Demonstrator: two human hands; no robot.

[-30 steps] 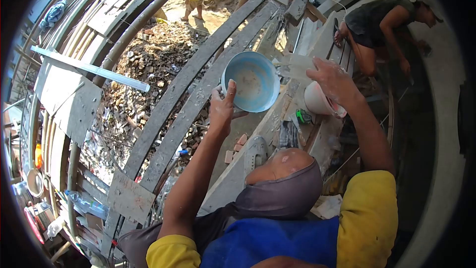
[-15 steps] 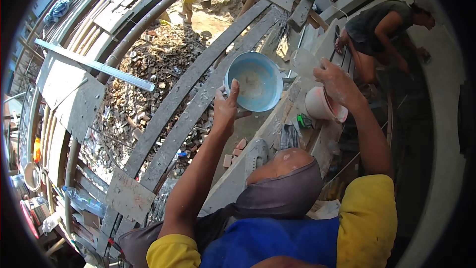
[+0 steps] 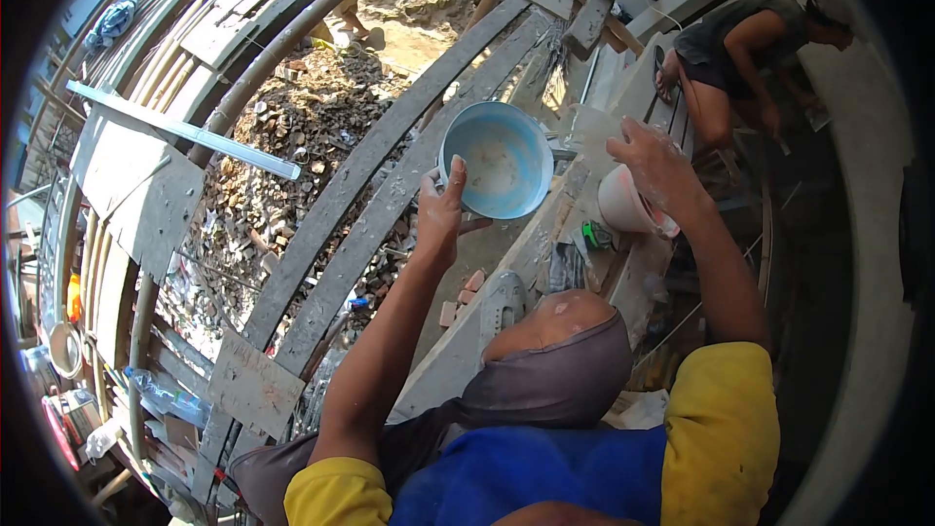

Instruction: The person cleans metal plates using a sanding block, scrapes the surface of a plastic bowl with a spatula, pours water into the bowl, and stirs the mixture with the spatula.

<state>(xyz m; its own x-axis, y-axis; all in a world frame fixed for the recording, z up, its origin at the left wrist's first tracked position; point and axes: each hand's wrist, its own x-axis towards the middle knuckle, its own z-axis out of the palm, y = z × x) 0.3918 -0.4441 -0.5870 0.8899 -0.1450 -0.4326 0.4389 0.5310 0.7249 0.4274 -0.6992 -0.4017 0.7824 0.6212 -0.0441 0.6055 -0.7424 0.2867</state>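
My left hand [image 3: 441,209] grips the rim of a light blue bowl [image 3: 497,161], thumb on the inside wall. The bowl is tilted toward me, with pale smears on its bottom. My right hand [image 3: 657,158] is closed, pinching a translucent plastic piece [image 3: 589,129] just right of the bowl. Its exact kind is blurred. Directly under my right hand, a whitish bucket [image 3: 623,201] with a pinkish inside leans on the planks. A green and black object [image 3: 597,236] lies beside the bucket.
Narrow wooden planks [image 3: 331,282] run over a rubble pile [image 3: 312,117] below. Another person [image 3: 745,49] crouches at the upper right, holding a flat tool. A pale metal bar [image 3: 185,127] sticks out at left. Brick pieces [image 3: 467,292] lie near my shoe [image 3: 504,304].
My right hand has turned slightly, and the plastic piece has changed angle. The bowl has barely moved. The crouching person's arms have shifted, and the distant person has moved left.
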